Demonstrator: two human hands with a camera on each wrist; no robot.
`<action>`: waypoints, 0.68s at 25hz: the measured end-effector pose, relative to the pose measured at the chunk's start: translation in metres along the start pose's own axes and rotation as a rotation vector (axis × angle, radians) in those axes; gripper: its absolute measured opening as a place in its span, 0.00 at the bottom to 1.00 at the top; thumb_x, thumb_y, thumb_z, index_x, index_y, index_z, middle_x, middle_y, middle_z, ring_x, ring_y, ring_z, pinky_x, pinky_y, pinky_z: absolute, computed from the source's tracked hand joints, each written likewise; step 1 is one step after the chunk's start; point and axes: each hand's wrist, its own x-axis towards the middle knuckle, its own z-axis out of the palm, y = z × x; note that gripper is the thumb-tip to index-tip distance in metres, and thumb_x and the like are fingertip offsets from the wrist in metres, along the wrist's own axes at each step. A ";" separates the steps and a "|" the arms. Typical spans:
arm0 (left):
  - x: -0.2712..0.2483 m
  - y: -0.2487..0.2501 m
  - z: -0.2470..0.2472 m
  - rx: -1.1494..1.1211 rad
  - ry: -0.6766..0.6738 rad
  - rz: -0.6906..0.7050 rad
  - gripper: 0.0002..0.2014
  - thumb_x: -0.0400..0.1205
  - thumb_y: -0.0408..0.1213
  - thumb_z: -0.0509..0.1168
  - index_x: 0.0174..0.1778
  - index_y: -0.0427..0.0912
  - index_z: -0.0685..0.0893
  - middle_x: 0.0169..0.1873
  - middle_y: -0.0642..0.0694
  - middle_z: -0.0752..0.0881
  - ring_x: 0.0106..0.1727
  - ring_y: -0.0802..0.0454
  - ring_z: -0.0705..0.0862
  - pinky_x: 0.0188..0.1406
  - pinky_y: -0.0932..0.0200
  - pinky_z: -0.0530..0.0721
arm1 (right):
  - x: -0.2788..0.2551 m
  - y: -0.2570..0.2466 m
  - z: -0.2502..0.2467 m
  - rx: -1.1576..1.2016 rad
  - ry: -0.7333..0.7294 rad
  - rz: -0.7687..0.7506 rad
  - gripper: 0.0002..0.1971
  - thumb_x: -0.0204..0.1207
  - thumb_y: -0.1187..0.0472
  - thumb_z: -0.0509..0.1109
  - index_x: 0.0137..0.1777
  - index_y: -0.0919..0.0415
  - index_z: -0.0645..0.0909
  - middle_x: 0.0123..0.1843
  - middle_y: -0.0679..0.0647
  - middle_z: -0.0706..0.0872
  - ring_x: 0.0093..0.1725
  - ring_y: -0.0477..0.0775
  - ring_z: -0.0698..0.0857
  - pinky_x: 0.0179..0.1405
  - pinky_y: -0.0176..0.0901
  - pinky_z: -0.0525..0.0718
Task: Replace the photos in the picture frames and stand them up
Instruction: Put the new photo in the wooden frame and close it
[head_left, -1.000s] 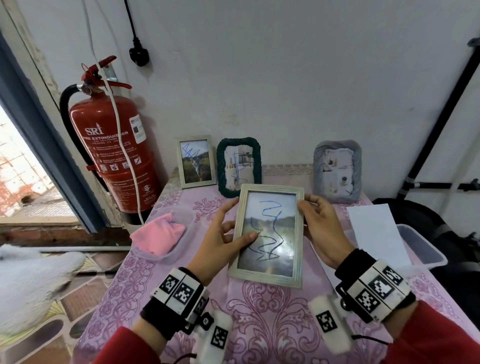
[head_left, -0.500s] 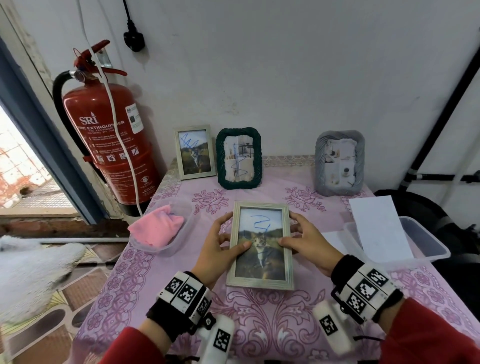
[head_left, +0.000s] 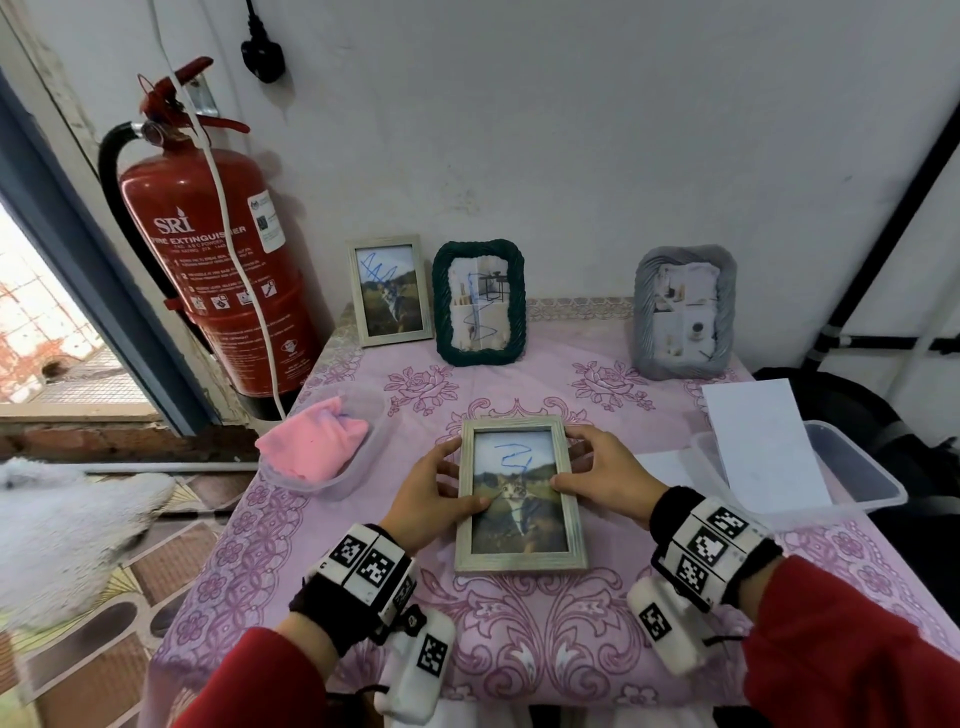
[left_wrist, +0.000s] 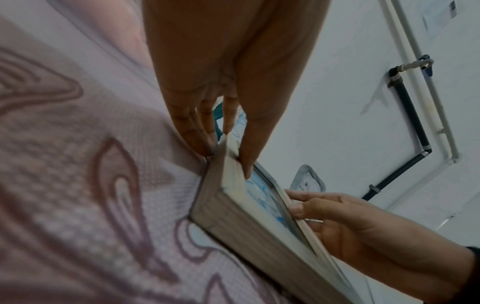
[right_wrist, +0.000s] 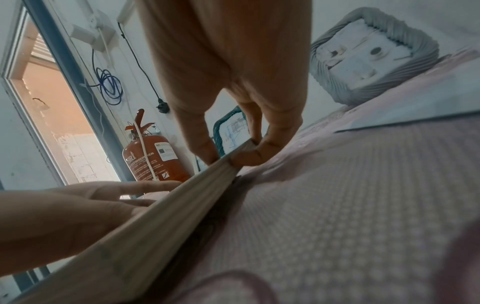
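A pale wooden frame (head_left: 519, 561) with a cat photo scribbled in blue lies face up, low on the pink tablecloth (head_left: 519, 649). My left hand (head_left: 441, 493) grips its left side, thumb on the glass and fingers at the edge. My right hand (head_left: 602, 478) grips the right side the same way. In the left wrist view the left hand (left_wrist: 226, 162) pinches the frame (left_wrist: 233, 216) with its fingertips against the cloth. The right wrist view shows the right hand (right_wrist: 233, 156) on the frame's (right_wrist: 155, 226) far corner. Against the back wall stand three frames: small pale (head_left: 389, 291), green rope (head_left: 479, 301), grey (head_left: 684, 312).
A red fire extinguisher (head_left: 208, 270) hangs at the table's back left. A clear tub holding a pink cloth (head_left: 311, 441) sits left of the frame. On the right, a white sheet (head_left: 763, 452) leans in a clear plastic container (head_left: 857, 488).
Both hands brought the frame down from a raised, tilted hold to lie nearly flat on the tablecloth, closer to me. Their grip on its sides stayed.
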 end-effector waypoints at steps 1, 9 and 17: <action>0.001 -0.001 0.000 -0.005 -0.004 -0.011 0.40 0.71 0.28 0.76 0.77 0.43 0.66 0.45 0.49 0.76 0.36 0.57 0.78 0.36 0.69 0.81 | 0.001 0.001 0.000 -0.010 0.002 -0.004 0.30 0.65 0.73 0.76 0.69 0.64 0.75 0.49 0.58 0.82 0.43 0.53 0.82 0.49 0.45 0.84; 0.004 -0.002 0.006 0.031 0.047 -0.043 0.37 0.72 0.27 0.75 0.76 0.42 0.67 0.47 0.47 0.75 0.40 0.55 0.77 0.41 0.71 0.81 | 0.002 0.010 -0.005 0.113 -0.105 0.072 0.31 0.68 0.73 0.76 0.72 0.62 0.72 0.41 0.55 0.82 0.38 0.46 0.82 0.38 0.32 0.84; 0.001 0.011 -0.016 0.152 0.187 0.082 0.20 0.76 0.36 0.72 0.64 0.41 0.80 0.54 0.38 0.81 0.47 0.49 0.80 0.51 0.60 0.80 | -0.002 0.011 -0.007 0.077 -0.162 0.068 0.42 0.69 0.69 0.76 0.81 0.59 0.58 0.51 0.60 0.78 0.43 0.49 0.81 0.44 0.35 0.82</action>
